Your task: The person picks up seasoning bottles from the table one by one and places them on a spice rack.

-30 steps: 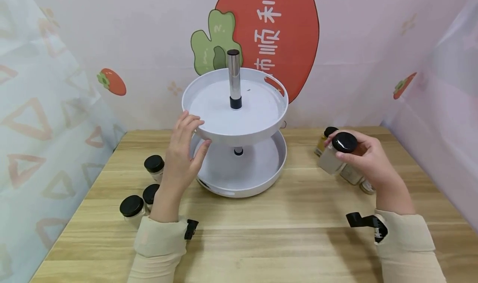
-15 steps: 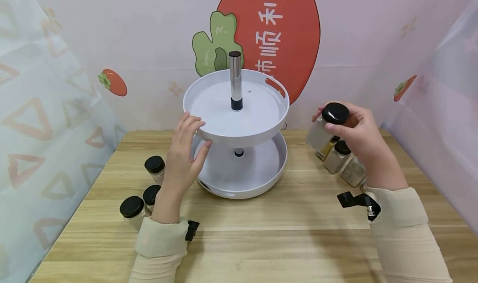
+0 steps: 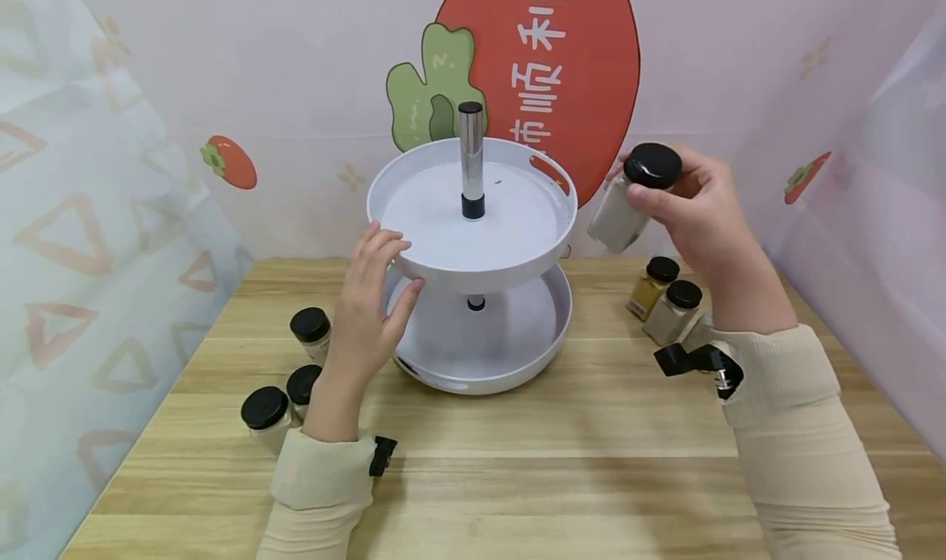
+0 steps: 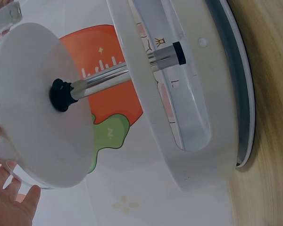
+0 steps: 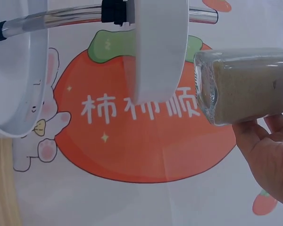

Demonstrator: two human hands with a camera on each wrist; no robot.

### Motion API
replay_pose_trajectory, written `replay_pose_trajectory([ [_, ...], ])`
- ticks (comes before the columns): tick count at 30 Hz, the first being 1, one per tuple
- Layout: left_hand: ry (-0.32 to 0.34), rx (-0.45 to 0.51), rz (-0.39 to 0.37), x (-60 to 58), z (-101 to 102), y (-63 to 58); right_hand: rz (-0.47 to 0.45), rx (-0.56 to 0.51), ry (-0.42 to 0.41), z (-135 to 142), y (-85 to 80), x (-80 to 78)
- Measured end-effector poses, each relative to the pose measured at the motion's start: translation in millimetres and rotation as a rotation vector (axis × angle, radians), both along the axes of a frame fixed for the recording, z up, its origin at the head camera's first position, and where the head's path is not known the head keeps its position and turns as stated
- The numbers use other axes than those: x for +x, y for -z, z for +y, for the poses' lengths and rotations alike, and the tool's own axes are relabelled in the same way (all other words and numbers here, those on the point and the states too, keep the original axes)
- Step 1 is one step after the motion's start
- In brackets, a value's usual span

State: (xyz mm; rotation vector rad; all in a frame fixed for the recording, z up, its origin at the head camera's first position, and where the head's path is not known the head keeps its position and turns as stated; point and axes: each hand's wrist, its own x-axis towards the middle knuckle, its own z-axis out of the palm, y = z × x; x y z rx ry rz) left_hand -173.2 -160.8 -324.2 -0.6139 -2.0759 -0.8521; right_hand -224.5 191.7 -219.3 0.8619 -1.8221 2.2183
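Note:
In the head view, my right hand point(image 3: 705, 211) holds a square glass spice jar point(image 3: 617, 218) with a black lid, tilted in the air right of the two-tier tray stand. Pale brown powder shows through the spice jar point(image 5: 252, 84) in the right wrist view. My left hand point(image 3: 368, 314) rests at the left rim of the white upper tray point(image 3: 484, 277), fingers over the edge and thumb spread below it. The stand's lower tray point(image 3: 488, 378) sits on the table. A metal post point(image 3: 471, 158) rises through the middle of the upper tray.
Right of the stand are a yellow-filled jar point(image 3: 646, 293) and a pale jar point(image 3: 668, 314); my right forearm partly hides what lies beyond. Three black-lidded jars, one of them the front jar point(image 3: 266, 412), stand left, close to my left forearm. A printed cloth point(image 3: 310, 67) hangs behind.
My right hand has lifted the spice jar up from beside the other jars and moved it slightly left, toward the upper tray. The left hand stays at the rim.

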Motion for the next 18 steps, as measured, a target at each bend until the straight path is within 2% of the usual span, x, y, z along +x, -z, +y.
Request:
replay_pose_trajectory([
  [10, -0.005, -0.009, 0.003, -0.1, 0.2, 1.3, -0.008, -0.018, 0.002, -15.6, -19.9, -14.4],
  [18, -0.004, -0.01, -0.004, 1.4, 0.6, -0.1, -0.032, -0.051, 0.044, -30.9, -22.4, -26.7],
])
